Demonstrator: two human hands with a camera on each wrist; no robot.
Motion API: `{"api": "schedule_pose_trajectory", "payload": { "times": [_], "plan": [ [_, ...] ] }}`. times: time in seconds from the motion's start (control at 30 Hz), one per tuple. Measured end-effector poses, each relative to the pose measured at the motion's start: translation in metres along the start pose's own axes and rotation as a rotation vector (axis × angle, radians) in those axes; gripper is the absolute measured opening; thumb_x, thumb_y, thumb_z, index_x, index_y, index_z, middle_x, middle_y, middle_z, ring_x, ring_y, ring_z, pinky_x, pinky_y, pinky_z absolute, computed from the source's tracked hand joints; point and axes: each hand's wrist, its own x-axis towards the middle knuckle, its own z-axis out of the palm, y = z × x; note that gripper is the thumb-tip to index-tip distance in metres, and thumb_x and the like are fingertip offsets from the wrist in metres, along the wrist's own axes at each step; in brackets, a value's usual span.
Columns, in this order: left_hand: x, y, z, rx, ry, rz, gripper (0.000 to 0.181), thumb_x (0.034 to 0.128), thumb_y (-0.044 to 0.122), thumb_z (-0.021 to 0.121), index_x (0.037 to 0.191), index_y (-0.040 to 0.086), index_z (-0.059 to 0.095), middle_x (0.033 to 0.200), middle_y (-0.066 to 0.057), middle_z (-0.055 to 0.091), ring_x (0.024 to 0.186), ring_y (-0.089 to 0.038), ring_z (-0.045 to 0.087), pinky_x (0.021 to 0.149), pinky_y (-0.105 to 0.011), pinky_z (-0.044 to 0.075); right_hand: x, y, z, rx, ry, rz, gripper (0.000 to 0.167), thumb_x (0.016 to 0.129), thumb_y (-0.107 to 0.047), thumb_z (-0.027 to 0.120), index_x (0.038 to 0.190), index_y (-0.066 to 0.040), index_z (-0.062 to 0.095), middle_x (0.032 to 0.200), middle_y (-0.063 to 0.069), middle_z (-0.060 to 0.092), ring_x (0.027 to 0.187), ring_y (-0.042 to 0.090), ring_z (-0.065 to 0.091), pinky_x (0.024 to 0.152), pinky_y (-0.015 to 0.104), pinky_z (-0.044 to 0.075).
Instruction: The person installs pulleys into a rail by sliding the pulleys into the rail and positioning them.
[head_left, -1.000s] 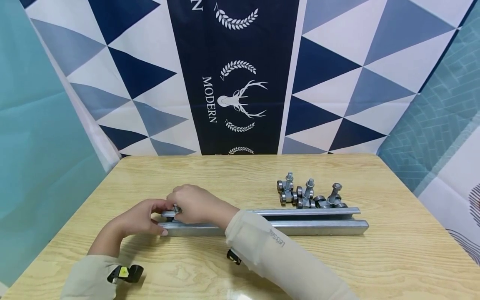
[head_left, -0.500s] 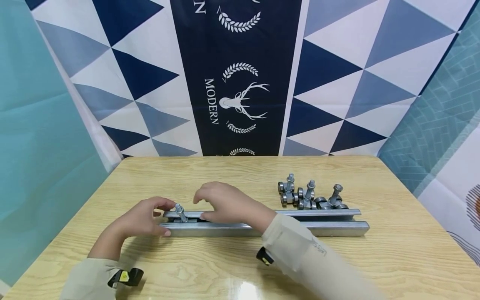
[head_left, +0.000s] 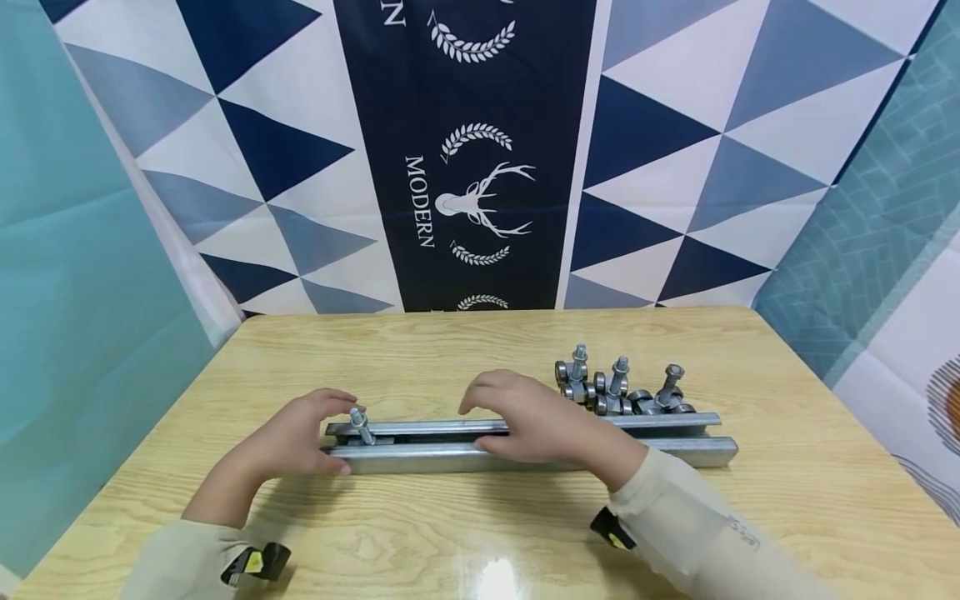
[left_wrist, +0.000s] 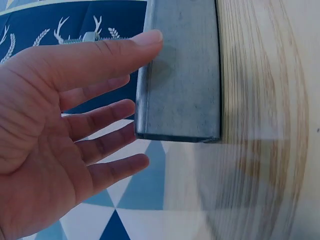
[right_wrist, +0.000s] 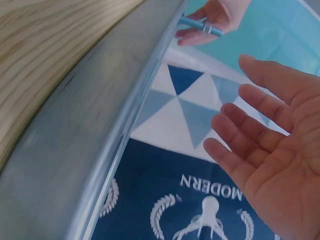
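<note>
A long steel channel rail (head_left: 420, 458) lies across the table, its slot facing up. In the slot near the left end sits a roller trolley, its bolt (head_left: 362, 426) standing up at a tilt; the slot hides most of its body. My left hand (head_left: 295, 439) is at that end, the thumb (left_wrist: 149, 40) touching the rail's near side and the other fingers loosely extended, not curled round it. Over the middle of the rail hovers my right hand (head_left: 536, 418), fingers loosely bent and holding nothing; the right wrist view shows it apart from the rail.
Behind the rail's right half stand three wheeled trolleys with upright bolts: a left one (head_left: 577, 371), a middle one (head_left: 617, 387) and a right one (head_left: 666, 393). Patterned cloth (head_left: 480, 167) hangs behind the wooden table (head_left: 420, 533).
My right hand has let go of the trolley's bolt and moved right along the rail. The trolley stays in the slot's left end; my left hand has barely moved.
</note>
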Motion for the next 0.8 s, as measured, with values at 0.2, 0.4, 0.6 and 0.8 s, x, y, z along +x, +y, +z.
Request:
{"api": "schedule_pose_trajectory", "payload": {
  "times": [0.2, 0.4, 0.6, 0.8],
  "plan": [
    [0.003, 0.008, -0.003, 0.026, -0.036, 0.020, 0.066, 0.0638, 0.017, 0.092, 0.122, 0.002, 0.063, 0.129, -0.022, 0.056, 0.119, -0.043, 0.052, 0.094, -0.054, 0.046, -0.034, 0.012, -0.009, 0.000, 0.045, 0.042, 0.038, 0.082, -0.018, 0.079, 0.117, -0.009, 0.065, 0.123, 0.005, 0.059, 0.116, 0.023, 0.055, 0.096, 0.042, 0.047],
    [0.004, 0.010, -0.005, 0.055, -0.038, 0.053, 0.060, 0.0614, 0.014, 0.093, 0.114, 0.001, 0.066, 0.118, -0.016, 0.062, 0.111, -0.037, 0.058, 0.091, -0.051, 0.048, -0.071, 0.028, -0.017, -0.005, 0.083, 0.170, 0.047, 0.080, -0.017, 0.081, 0.124, -0.011, 0.064, 0.132, 0.010, 0.056, 0.121, 0.030, 0.053, 0.095, 0.049, 0.047],
    [0.006, 0.011, -0.005, 0.073, -0.048, 0.026, 0.054, 0.0595, 0.015, 0.094, 0.103, 0.000, 0.067, 0.107, -0.011, 0.064, 0.096, -0.031, 0.061, 0.081, -0.047, 0.052, -0.098, 0.040, -0.032, -0.050, 0.157, 0.227, 0.045, 0.077, -0.013, 0.083, 0.119, -0.012, 0.066, 0.130, 0.012, 0.057, 0.118, 0.033, 0.055, 0.090, 0.051, 0.049],
    [0.008, 0.012, -0.004, 0.079, -0.055, 0.005, 0.049, 0.0607, 0.011, 0.093, 0.102, 0.002, 0.067, 0.101, -0.006, 0.064, 0.091, -0.025, 0.061, 0.078, -0.044, 0.052, -0.118, 0.054, -0.048, -0.111, 0.221, 0.244, 0.042, 0.075, -0.009, 0.083, 0.114, -0.010, 0.068, 0.125, 0.014, 0.058, 0.113, 0.034, 0.057, 0.086, 0.052, 0.050]
  ]
}}
